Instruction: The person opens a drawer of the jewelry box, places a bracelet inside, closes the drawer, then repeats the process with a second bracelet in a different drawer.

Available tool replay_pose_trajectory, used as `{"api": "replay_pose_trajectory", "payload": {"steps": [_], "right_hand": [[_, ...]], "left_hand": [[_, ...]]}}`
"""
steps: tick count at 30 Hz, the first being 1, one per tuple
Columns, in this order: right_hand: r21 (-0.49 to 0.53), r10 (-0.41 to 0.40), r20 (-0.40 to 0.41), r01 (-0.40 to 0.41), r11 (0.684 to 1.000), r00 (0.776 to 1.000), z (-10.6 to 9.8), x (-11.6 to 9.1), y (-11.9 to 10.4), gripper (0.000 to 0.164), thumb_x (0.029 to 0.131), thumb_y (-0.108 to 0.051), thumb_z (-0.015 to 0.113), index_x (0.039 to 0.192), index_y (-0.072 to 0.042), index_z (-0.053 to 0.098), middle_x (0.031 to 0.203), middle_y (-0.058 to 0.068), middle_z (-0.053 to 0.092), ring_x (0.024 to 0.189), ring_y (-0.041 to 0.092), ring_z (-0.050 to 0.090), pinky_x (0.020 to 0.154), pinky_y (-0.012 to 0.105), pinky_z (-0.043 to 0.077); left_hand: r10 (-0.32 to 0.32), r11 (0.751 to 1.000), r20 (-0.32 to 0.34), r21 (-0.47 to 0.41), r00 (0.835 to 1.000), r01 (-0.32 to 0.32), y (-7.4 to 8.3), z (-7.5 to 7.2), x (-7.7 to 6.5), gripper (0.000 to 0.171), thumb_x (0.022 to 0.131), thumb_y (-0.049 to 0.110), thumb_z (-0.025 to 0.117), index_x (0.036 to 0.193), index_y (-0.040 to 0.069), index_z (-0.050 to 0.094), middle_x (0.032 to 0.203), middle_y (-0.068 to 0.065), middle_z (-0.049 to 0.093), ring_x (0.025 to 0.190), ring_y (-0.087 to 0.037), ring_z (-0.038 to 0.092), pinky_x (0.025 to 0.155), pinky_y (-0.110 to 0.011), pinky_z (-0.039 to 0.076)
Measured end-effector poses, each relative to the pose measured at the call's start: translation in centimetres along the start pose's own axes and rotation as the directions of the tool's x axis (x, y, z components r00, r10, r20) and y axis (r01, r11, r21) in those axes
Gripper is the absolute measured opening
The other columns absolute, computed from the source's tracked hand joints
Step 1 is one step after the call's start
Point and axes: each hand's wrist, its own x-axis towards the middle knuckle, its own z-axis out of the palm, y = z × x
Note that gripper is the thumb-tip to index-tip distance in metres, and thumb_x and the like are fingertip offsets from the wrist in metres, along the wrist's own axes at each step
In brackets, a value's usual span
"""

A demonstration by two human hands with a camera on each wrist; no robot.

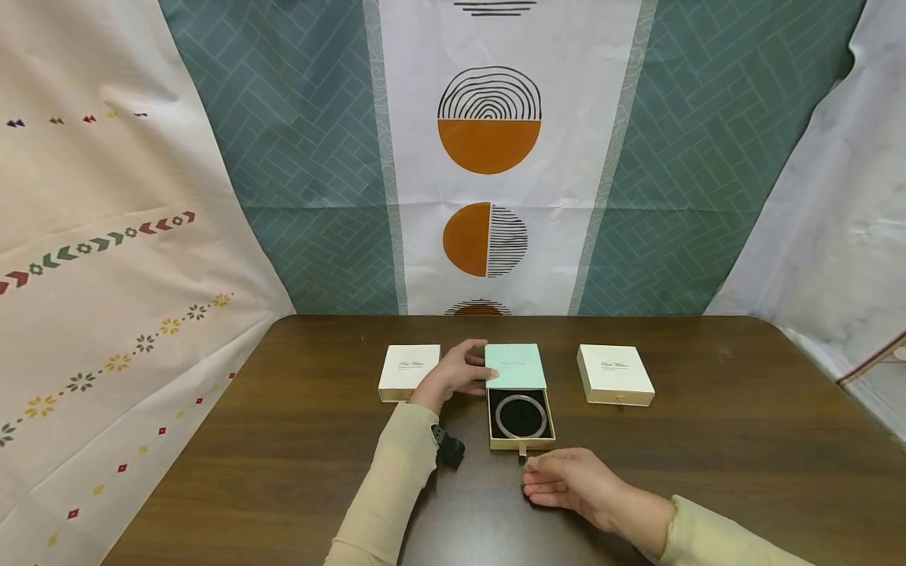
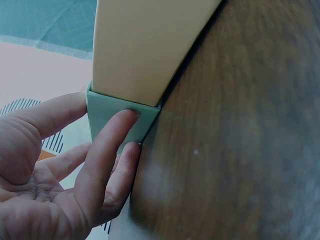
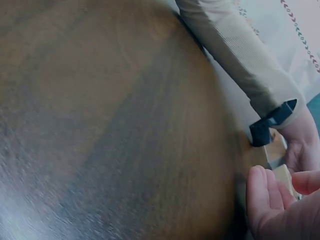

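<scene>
A mint-green gift box [image 1: 514,365] lies on the table with its drawer [image 1: 521,444] pulled out toward me. On the drawer's black lining rests a greyish-mauve bangle [image 1: 499,417]. My left hand [image 1: 462,369] holds the green sleeve by its left side, thumb at the top edge. In the left wrist view, fingers of that hand [image 2: 55,170] bend against the sleeve's side wall [image 2: 112,112]. Just in front of the drawer's small pull tab [image 1: 522,453] is my right hand [image 1: 576,487]. Its thumb and fingers stand apart in the right wrist view, holding nothing.
A white lidded gift box [image 1: 410,365] sits left of the green one, partly behind my left hand. Another white box [image 1: 614,373] stands to the right. The brown table [image 1: 283,464] ends at a hanging patterned cloth [image 1: 325,259] at the back.
</scene>
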Motion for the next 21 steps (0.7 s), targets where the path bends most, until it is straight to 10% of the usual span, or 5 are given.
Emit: {"api": "replay_pose_trajectory", "payload": {"steps": [21], "right_hand": [[0.107, 0.081, 0.005, -0.081, 0.991, 0.997, 0.9, 0.5, 1.2, 0.028, 0.096, -0.016, 0.054, 0.106, 0.009, 0.058, 0.089, 0.009, 0.070, 0.083, 0.018, 0.070, 0.078, 0.033, 0.058]], "left_hand": [[-0.007, 1.000, -0.009, -0.008, 1.000, 0.007, 0.0, 0.1, 0.0, 0.070, 0.085, 0.007, 0.070, 0.146, 0.013, 0.035, 0.131, -0.026, 0.047, 0.092, -0.031, 0.067, 0.072, -0.039, 0.059]]}}
